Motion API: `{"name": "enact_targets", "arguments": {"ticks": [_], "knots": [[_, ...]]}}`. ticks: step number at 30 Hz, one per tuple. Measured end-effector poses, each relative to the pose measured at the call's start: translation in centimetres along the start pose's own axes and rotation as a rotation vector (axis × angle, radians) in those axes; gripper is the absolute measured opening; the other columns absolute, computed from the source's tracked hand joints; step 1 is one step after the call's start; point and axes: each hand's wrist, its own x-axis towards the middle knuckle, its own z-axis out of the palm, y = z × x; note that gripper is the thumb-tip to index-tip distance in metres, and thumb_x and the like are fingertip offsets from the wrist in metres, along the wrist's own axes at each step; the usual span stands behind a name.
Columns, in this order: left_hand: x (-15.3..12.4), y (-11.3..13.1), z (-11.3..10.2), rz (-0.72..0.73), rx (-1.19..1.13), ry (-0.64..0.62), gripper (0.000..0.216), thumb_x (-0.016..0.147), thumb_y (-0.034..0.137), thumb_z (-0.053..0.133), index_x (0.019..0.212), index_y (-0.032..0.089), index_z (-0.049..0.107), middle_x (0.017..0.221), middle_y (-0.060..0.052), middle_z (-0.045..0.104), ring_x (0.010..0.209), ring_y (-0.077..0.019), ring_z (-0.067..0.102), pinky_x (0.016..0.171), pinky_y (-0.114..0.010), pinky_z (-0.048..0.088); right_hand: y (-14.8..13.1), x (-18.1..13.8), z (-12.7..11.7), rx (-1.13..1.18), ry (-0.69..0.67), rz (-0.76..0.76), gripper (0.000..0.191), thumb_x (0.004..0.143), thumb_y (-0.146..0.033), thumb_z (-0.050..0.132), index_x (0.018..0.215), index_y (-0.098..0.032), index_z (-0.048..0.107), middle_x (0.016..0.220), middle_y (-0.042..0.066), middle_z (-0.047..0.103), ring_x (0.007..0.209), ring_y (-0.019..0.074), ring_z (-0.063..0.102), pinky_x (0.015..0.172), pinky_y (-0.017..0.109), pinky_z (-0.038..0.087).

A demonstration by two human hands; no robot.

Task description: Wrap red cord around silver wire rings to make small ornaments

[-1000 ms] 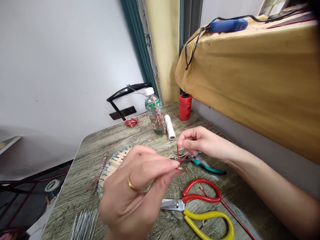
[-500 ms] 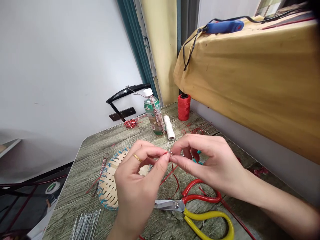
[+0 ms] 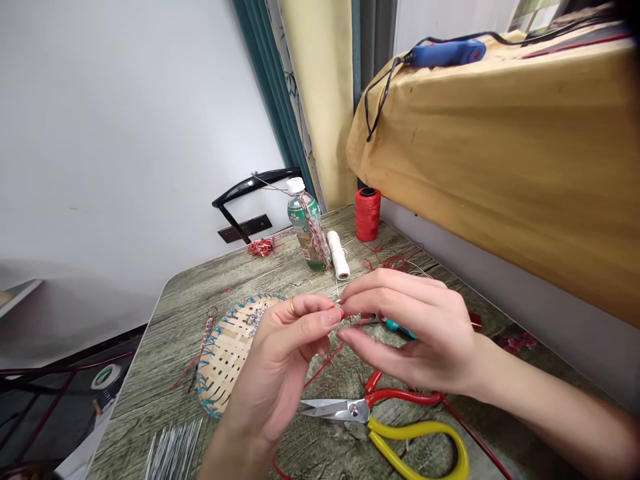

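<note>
My left hand (image 3: 280,367) and my right hand (image 3: 410,327) meet above the wooden table (image 3: 240,267), fingertips almost touching. Between them they pinch a thin red cord (image 3: 325,360) with a short metal wire at the pinch point; the cord trails down toward the table edge. A ring shows on my left hand. Just behind the left hand lies a small woven bamboo tray (image 3: 225,353) with blue stitching on its rim. Under my right hand lie scissors with one red and one yellow handle (image 3: 395,417), blades pointing left.
Teal-handled pliers (image 3: 397,327) peek out behind my right hand. Farther back stand a green-labelled bottle (image 3: 305,223), a white thread spool (image 3: 340,255) and a red spool (image 3: 368,213). A bundle of metal rods (image 3: 170,450) lies at the near left. A cloth-covered ledge (image 3: 500,140) rises on the right.
My hands have come together from apart, and the left hand has dropped lower, uncovering more of the woven tray. The red cord now hangs below the pinch.
</note>
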Motion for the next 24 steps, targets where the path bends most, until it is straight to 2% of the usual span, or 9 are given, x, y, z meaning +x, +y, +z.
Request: {"name": "enact_targets", "arguments": {"ticks": [2, 4, 8, 12, 15, 17, 19, 22, 24], "knots": [[-0.2, 0.0, 0.0, 0.042, 0.057, 0.025, 0.006, 0.064, 0.017, 0.076, 0.061, 0.015, 0.07, 0.061, 0.002, 0.059, 0.057, -0.0058, 0.045, 0.054, -0.015, 0.04, -0.1, 0.0, 0.0, 0.006, 0.005, 0.021, 0.008, 0.08, -0.008, 0.059, 0.082, -0.015, 0.059, 0.083, 0.005, 0.065, 0.078, 0.0119, 0.06, 0.072, 0.023, 0.049], [-0.2, 0.0, 0.0, 0.094, 0.121, 0.043, 0.005, 0.064, 0.017, 0.076, 0.061, 0.017, 0.071, 0.062, 0.002, 0.061, 0.059, -0.0061, 0.047, 0.055, -0.014, 0.04, -0.3, 0.2, -0.3, 0.066, 0.004, 0.114, 0.01, 0.079, -0.006, 0.059, 0.078, -0.016, 0.059, 0.086, 0.004, 0.063, 0.077, 0.0107, 0.058, 0.071, 0.023, 0.048], [-0.1, -0.2, -0.2, 0.291, 0.31, 0.065, 0.008, 0.068, 0.017, 0.074, 0.063, 0.022, 0.072, 0.068, 0.004, 0.062, 0.064, -0.0063, 0.052, 0.059, -0.015, 0.043, -0.5, 0.6, -1.0, 0.357, -0.046, 0.457, 0.012, 0.073, -0.009, 0.061, 0.065, -0.016, 0.057, 0.091, 0.0, 0.055, 0.067, 0.0071, 0.05, 0.058, 0.021, 0.043], [-0.1, -0.5, -0.1, 0.576, 0.554, 0.179, 0.013, 0.069, 0.013, 0.073, 0.067, 0.026, 0.072, 0.08, 0.003, 0.066, 0.08, -0.0113, 0.059, 0.063, -0.018, 0.048, -0.1, 1.2, -1.8, 0.793, -0.124, 0.815, 0.012, 0.074, -0.013, 0.054, 0.062, -0.016, 0.052, 0.067, -0.003, 0.052, 0.048, 0.0038, 0.034, 0.042, 0.018, 0.027], [-0.4, -0.6, 0.0, 0.712, 0.724, 0.299, 0.017, 0.071, 0.009, 0.07, 0.072, 0.026, 0.071, 0.072, 0.004, 0.069, 0.069, -0.0112, 0.061, 0.058, -0.02, 0.049, 0.2, 1.3, -2.3, 0.909, -0.232, 0.948, 0.012, 0.079, -0.018, 0.052, 0.067, -0.018, 0.049, 0.052, -0.007, 0.043, 0.041, 0.0037, 0.023, 0.036, 0.017, 0.017], [-0.6, -0.7, 0.0, 0.804, 0.841, 0.359, 0.019, 0.072, 0.009, 0.069, 0.077, 0.028, 0.071, 0.071, 0.005, 0.068, 0.063, -0.0102, 0.059, 0.057, -0.021, 0.049, 0.2, 1.2, -2.4, 0.734, -0.274, 0.897, 0.011, 0.08, -0.023, 0.057, 0.072, -0.019, 0.05, 0.051, -0.008, 0.042, 0.042, 0.0046, 0.029, 0.038, 0.017, 0.022], [-0.8, -0.8, -0.2, 0.893, 0.941, 0.374, 0.021, 0.073, 0.009, 0.069, 0.084, 0.028, 0.07, 0.075, 0.004, 0.068, 0.064, -0.0112, 0.058, 0.059, -0.024, 0.049, -0.1, 0.9, -2.4, 0.375, -0.242, 0.764, 0.01, 0.079, -0.024, 0.061, 0.082, -0.02, 0.053, 0.055, -0.008, 0.045, 0.047, 0.0059, 0.037, 0.042, 0.017, 0.028], [-0.9, -0.8, -0.5, 0.949, 1.021, 0.298, 0.023, 0.074, 0.008, 0.067, 0.088, 0.026, 0.068, 0.077, 0.002, 0.067, 0.069, -0.0137, 0.057, 0.061, -0.028, 0.048, -0.8, 0.5, -2.5, -0.089, -0.172, 0.542, 0.019, 0.08, -0.024, 0.062, 0.097, -0.023, 0.053, 0.057, -0.008, 0.049, 0.049, 0.0077, 0.042, 0.045, 0.019, 0.031], [-0.9, -0.6, -0.6, 0.95, 1.05, 0.245, 0.021, 0.076, 0.008, 0.065, 0.085, 0.026, 0.069, 0.076, 0.002, 0.066, 0.071, -0.0145, 0.057, 0.063, -0.029, 0.047, -1.2, 0.4, -2.8, -0.203, -0.192, 0.43, 0.013, 0.082, -0.027, 0.062, 0.093, -0.023, 0.057, 0.055, -0.007, 0.051, 0.047, 0.008, 0.043, 0.045, 0.02, 0.032]]}}
